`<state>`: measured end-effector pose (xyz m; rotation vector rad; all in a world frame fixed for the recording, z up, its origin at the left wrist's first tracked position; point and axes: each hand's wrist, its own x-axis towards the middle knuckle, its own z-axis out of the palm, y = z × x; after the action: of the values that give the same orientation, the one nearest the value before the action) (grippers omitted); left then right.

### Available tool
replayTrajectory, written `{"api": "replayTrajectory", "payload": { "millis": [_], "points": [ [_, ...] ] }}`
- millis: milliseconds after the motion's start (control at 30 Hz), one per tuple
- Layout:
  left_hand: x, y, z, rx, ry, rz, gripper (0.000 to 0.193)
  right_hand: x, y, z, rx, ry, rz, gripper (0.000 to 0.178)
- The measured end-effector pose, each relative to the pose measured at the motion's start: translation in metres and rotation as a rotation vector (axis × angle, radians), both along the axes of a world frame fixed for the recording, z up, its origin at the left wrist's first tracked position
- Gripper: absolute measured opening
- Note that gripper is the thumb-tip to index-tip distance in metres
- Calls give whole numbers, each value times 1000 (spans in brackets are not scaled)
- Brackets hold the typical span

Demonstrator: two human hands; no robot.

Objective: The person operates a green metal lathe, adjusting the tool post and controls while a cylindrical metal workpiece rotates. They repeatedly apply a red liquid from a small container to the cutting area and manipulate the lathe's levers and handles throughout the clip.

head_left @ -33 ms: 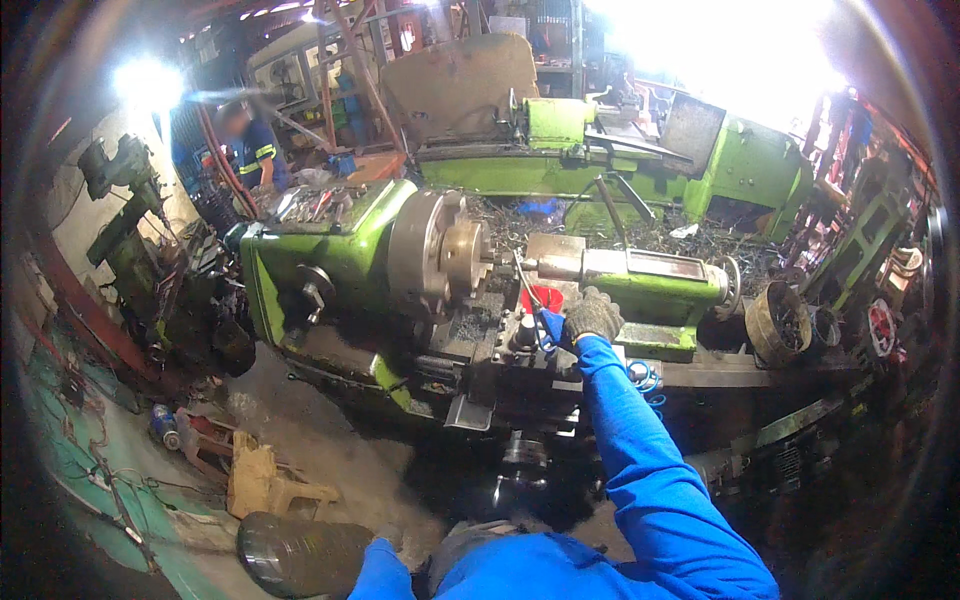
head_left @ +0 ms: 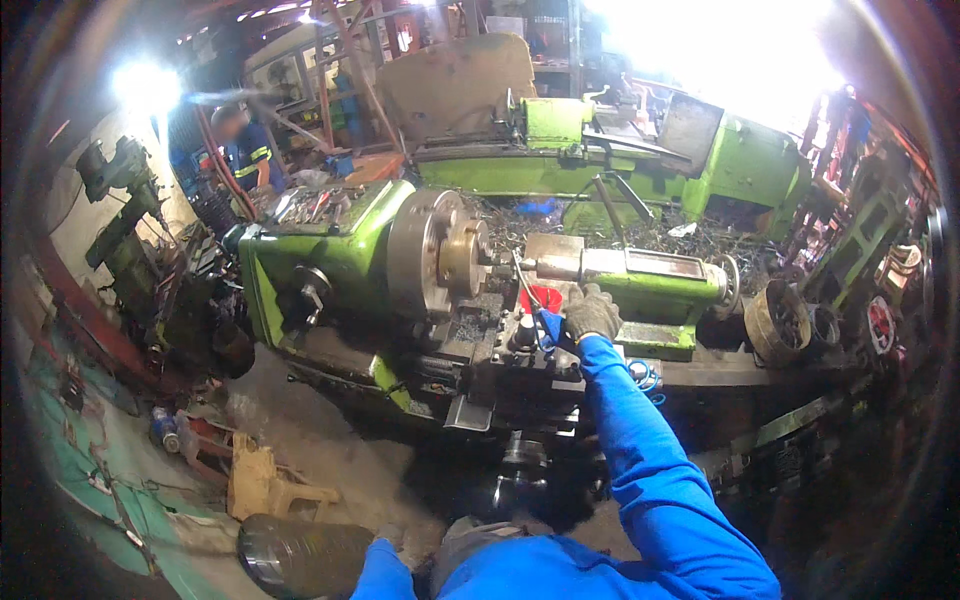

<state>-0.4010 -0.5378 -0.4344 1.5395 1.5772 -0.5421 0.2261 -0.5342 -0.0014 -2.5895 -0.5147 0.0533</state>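
Note:
My right hand (head_left: 592, 312), in a grey work glove, is closed around the handle of a blue air blow gun (head_left: 549, 326). Its long thin metal nozzle points up and away, toward the gap between the lathe's chuck (head_left: 415, 255) and tailstock (head_left: 640, 283). A round brass-coloured workpiece (head_left: 460, 258) sits in the chuck. Just behind the gun is a red container (head_left: 541, 298), and the tool post (head_left: 524, 333) stands close to it. Low in the picture, my left hand (head_left: 390, 536) is gloved and hangs near my body, away from the lathe; its fingers are not clear.
A blue coiled hose (head_left: 645, 376) lies right of my forearm. Metal swarf (head_left: 690, 240) is heaped behind the lathe, before a second green machine (head_left: 500, 172). Tools (head_left: 312, 205) lie on the headstock. Another person (head_left: 252, 150) stands far left. A dark drum (head_left: 300, 552) is at lower left.
My right hand and the air blow gun stay almost in place. At the far left, the other person has shifted slightly.

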Motion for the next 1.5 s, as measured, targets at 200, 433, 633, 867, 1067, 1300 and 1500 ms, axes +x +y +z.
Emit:
{"api": "replayTrajectory", "payload": {
  "millis": [200, 433, 633, 867, 1067, 1300, 1500],
  "points": [
    [17, 27, -3, 36, 38, -326, 52, -12, -86, -91, 710, -502, -55, 36],
    [50, 86, -25, 17, 33, -642, 55, -124, -324, -266, 14, 164, -470, 49],
    [97, 151, -63, -39, -26, -780, 59, -271, -444, -304, -477, 856, -361, 58],
    [147, 193, -19, -43, 31, -1190, 48, -321, -409, -338, -403, 917, -345, 57],
    [195, 204, 57, 95, -20, -1202, 37, -316, -358, -369, -280, 837, -282, 56],
    [161, 190, 32, 31, 36, -1127, 44, -275, -367, -363, -331, 828, -260, 55],
    [122, 182, -8, -129, 40, -814, 51, -280, -417, -358, -433, 867, -345, 54]
  ]
}}
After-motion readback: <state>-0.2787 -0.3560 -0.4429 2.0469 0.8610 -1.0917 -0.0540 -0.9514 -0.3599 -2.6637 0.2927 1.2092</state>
